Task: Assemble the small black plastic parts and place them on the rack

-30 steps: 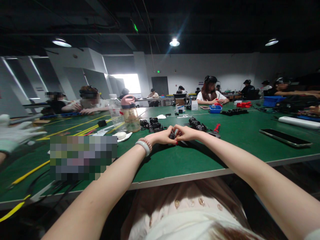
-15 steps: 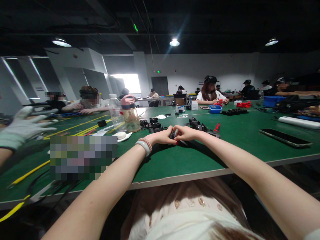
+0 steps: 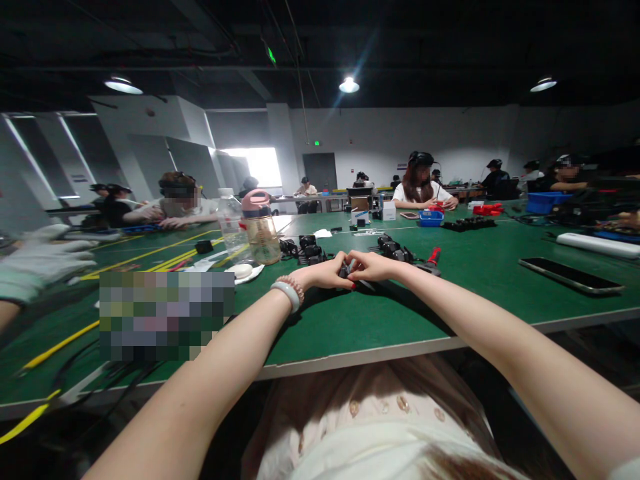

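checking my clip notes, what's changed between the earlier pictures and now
Since half a second ago, a co-worker's white-gloved hand at the left edge has lowered and drawn back leftward. A far-right co-worker's bare forearm no longer stretches to the right edge. Nothing visibly taken or let go. Bare left hand and right hand still hold a small dark part.

Held dark pc (image 3: 344, 271) mostly hidden, ID unclear; 1 co-worker's glove (image 3: 43, 260) blurred.

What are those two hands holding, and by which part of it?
A small dark piece, held between the left hand and right hand; they cover too much to tell which part.
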A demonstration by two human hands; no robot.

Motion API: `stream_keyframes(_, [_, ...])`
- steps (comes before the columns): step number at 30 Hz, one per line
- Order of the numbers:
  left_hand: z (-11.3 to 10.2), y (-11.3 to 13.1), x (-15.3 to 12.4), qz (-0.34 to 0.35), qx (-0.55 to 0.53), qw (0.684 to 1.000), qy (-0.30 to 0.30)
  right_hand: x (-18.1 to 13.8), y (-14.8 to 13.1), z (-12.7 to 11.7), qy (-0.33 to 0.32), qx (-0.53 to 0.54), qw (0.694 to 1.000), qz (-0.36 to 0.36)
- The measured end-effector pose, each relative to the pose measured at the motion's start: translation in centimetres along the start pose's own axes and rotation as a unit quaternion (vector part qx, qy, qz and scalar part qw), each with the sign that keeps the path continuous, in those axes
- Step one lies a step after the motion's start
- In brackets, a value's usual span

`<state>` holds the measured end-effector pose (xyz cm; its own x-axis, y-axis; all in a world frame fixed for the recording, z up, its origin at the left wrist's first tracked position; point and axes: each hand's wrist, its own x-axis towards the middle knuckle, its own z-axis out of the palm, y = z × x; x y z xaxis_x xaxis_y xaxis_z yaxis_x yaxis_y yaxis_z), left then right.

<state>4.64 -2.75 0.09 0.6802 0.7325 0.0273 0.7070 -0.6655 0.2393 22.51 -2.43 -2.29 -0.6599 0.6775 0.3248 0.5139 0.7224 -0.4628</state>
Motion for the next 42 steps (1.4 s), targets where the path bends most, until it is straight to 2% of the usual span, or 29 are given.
stream_keyframes(42, [0.14,-0.16,0.04,0.001,-0.009,1.0,0.004,0.11,-0.09,-0.1,0.004,-0.022,1.0,0.007])
